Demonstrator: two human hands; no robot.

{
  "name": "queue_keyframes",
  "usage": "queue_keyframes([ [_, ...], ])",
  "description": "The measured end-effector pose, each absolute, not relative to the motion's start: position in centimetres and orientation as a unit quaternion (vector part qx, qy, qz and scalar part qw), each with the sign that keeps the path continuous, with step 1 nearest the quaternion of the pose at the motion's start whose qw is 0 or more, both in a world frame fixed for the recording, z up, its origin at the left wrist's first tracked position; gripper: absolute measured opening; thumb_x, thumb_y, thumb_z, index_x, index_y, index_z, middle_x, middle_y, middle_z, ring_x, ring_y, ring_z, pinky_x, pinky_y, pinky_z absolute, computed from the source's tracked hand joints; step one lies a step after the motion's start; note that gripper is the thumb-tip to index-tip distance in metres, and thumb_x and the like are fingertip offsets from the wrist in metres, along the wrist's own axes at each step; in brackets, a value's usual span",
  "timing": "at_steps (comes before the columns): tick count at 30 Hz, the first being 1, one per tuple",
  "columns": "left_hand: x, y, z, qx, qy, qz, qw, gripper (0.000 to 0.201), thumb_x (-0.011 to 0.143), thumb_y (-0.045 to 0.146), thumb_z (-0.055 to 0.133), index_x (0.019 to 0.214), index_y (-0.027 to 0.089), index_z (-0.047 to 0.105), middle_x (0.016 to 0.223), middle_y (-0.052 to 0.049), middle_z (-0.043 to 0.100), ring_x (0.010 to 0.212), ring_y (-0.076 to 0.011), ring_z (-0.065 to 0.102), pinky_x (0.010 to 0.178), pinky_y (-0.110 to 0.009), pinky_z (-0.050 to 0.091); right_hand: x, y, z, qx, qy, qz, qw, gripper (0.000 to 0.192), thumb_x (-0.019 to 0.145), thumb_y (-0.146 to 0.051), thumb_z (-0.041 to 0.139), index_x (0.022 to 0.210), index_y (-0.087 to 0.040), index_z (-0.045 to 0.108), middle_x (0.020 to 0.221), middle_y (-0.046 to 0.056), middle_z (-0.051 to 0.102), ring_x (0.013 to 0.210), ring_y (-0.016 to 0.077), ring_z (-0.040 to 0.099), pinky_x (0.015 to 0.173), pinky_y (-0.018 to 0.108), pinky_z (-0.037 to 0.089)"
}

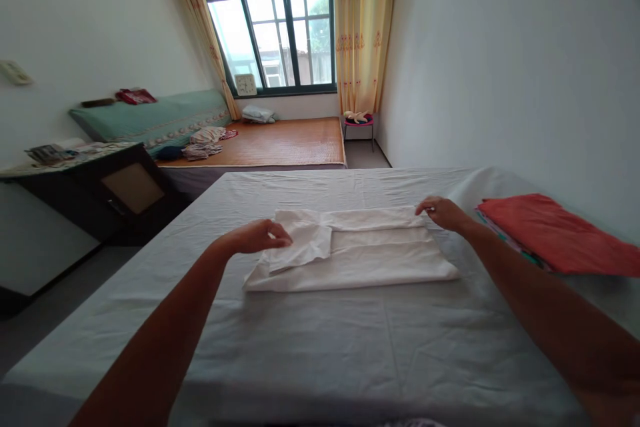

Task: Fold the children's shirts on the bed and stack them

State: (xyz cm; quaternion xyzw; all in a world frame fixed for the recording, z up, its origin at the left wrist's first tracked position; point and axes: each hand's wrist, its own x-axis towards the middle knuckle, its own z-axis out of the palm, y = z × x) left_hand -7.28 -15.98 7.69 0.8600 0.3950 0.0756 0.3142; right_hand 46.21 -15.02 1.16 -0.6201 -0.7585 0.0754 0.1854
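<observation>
White garment [350,255]: lay partly folded at the centre of the frame on a bed [320,347] covered by a pale sheet. Left hand [260,237]: fingers closed on the garment's folded-over left part, centre left of the frame. Right hand [443,212]: fingertips pinched the garment's upper right corner, centre right. Red cloth [555,233]: lay folded at the right edge, near the right forearm, apart from the garment. Second bed with a woven mat [285,141]: stood in the upper middle, below a window [280,33] with yellow curtains [363,27]. Dark cabinet [100,190]: stood at the left.
</observation>
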Motion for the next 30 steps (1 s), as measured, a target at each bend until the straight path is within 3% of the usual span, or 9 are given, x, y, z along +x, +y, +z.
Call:
queue_keyframes([
  [4,-8.1,-12.6,5.4,0.822,0.518,0.187,0.142,0.042,0.087,0.044,0.049,0.112,0.019,0.071,0.106,-0.008,0.072,0.096,-0.0237,0.065,0.089,-0.031,0.047,42.6,-15.1,1.9,-0.62,-0.759,0.015,0.199,0.036,0.08,-0.01,0.044,0.092,-0.023,0.075,0.101,0.003,0.073,0.097,0.0198,0.063,0.093,0.03,0.045],
  [7,-7.3,-11.3,2.2,0.809,0.56,0.169,0.06,0.048,0.09,0.039,0.043,0.129,0.018,0.061,0.136,-0.012,0.056,0.123,-0.0256,0.052,0.106,-0.036,0.036,38.9,-15.4,0.6,-0.579,-0.795,0.049,0.174,0.037,0.089,-0.02,0.042,0.11,-0.024,0.071,0.114,0.004,0.07,0.109,0.0212,0.061,0.099,0.034,0.043],
  [10,-6.7,-11.5,-1.0,0.811,0.575,0.099,0.043,0.052,0.093,0.048,0.037,0.14,0.029,0.05,0.153,-0.003,0.036,0.14,-0.0277,0.032,0.114,-0.044,0.024,36.1,-16.2,-2.1,-0.571,-0.81,0.075,0.111,0.045,0.094,-0.038,0.039,0.133,-0.026,0.057,0.14,0.005,0.054,0.131,0.0244,0.046,0.108,0.041,0.035],
  [14,-7.1,-11.9,-3.1,0.774,0.63,0.041,0.042,0.058,0.095,0.053,0.023,0.15,0.033,0.03,0.157,0.002,0.027,0.144,-0.0282,0.022,0.115,-0.049,0.018,35.8,-17.1,-5.0,-0.596,-0.798,0.044,0.082,0.054,0.097,-0.049,0.029,0.146,-0.029,0.039,0.154,0.001,0.034,0.142,0.0241,0.029,0.115,0.046,0.021],
  [20,-7.5,-11.8,-2.9,0.763,0.644,0.033,0.04,0.059,0.096,0.052,0.021,0.151,0.031,0.027,0.158,0.002,0.024,0.144,-0.0279,0.021,0.115,-0.049,0.017,41.1,-16.8,-5.2,-0.665,-0.735,0.035,0.125,0.046,0.095,-0.037,0.037,0.137,-0.027,0.051,0.147,0.003,0.046,0.137,0.0228,0.038,0.111,0.043,0.029],
  [25,-7.8,-11.7,-3.2,0.772,0.633,0.045,0.038,0.057,0.096,0.05,0.026,0.149,0.029,0.034,0.157,0.0,0.028,0.143,-0.028,0.024,0.115,-0.049,0.019,43.9,-17.6,-3.3,-0.671,-0.706,0.087,0.209,0.032,0.088,-0.036,0.049,0.104,-0.019,0.07,0.104,0.008,0.072,0.098,0.0223,0.063,0.09,0.033,0.046],
  [27,-8.2,-11.7,-3.3,0.777,0.626,0.054,0.037,0.055,0.095,0.047,0.031,0.146,0.029,0.039,0.155,-0.002,0.033,0.142,-0.0279,0.027,0.114,-0.049,0.021,43.9,-18.0,-2.5,-0.634,-0.726,0.159,0.214,0.03,0.084,-0.041,0.054,0.094,-0.019,0.071,0.09,0.006,0.072,0.083,0.0201,0.064,0.08,0.03,0.047],
  [30,-8.6,-12.0,-2.6,0.792,0.602,0.099,0.027,0.049,0.091,0.044,0.044,0.137,0.029,0.052,0.15,-0.004,0.042,0.14,-0.028,0.031,0.114,-0.048,0.023,43.7,-18.5,-1.8,-0.59,-0.745,0.248,0.186,0.029,0.075,-0.045,0.062,0.085,-0.019,0.071,0.081,0.003,0.071,0.077,0.0193,0.063,0.072,0.027,0.046],
])
